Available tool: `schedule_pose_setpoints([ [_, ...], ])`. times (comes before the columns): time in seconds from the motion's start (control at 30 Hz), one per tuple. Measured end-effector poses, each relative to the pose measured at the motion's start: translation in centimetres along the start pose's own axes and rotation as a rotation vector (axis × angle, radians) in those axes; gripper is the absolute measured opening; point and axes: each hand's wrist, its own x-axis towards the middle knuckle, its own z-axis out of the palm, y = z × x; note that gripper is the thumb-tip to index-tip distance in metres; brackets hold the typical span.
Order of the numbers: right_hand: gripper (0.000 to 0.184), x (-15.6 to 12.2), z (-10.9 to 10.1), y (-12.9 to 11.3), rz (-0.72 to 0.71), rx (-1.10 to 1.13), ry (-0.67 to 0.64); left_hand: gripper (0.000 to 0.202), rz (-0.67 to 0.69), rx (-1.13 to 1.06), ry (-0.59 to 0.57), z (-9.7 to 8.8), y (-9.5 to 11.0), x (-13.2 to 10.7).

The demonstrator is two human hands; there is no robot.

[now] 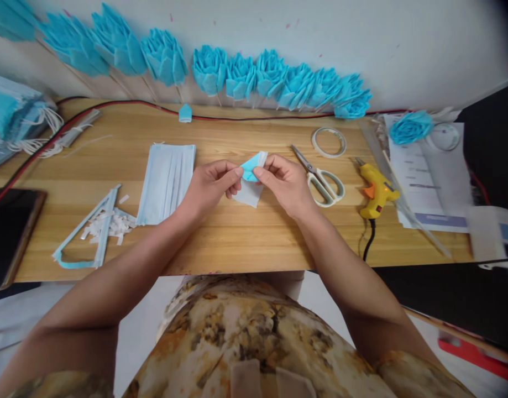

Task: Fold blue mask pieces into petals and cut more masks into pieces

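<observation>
Over the middle of the wooden table [245,243], both my hands pinch a small piece of blue and white mask fabric [251,182]. My left hand [210,185] grips its left edge with thumb and fingers closed. My right hand [284,182] pinches the folded blue corner from the right. The white part of the piece hangs down between the hands. A flat, whole face mask [166,182] lies just left of my left hand.
Scissors [322,177], a tape roll [328,141] and a yellow glue gun [376,190] lie to the right. Several blue fabric flowers [278,80] line the wall. Mask trimmings [98,226] and a phone [9,232] lie left; a mask stack [13,119] and papers [428,177] sit at the sides.
</observation>
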Motion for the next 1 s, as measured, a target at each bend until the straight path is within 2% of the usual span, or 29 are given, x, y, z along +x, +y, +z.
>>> schedule_pose_setpoints([
  [0.1,0.035,0.0,0.13,0.0,0.001,0.008,0.006,0.029,0.002,-0.007,0.022,0.1,0.06,-0.02],
  [0.23,0.038,-0.06,0.25,-0.02,0.007,0.019,0.018,0.034,-0.029,-0.002,-0.042,0.25,-0.05,0.03],
  [0.63,0.033,-0.36,0.6,-0.34,0.008,0.055,0.008,0.021,-0.007,-0.026,-0.061,0.36,-0.31,-0.11],
  [0.8,0.022,-0.47,0.28,-0.45,0.003,0.047,0.0,0.018,-0.052,-0.025,-0.101,0.57,-0.16,-0.19],
  [1.0,0.006,-0.54,0.38,-0.72,-0.114,-0.059,0.092,0.016,-0.097,-0.021,-0.105,0.75,-0.02,-0.21],
])
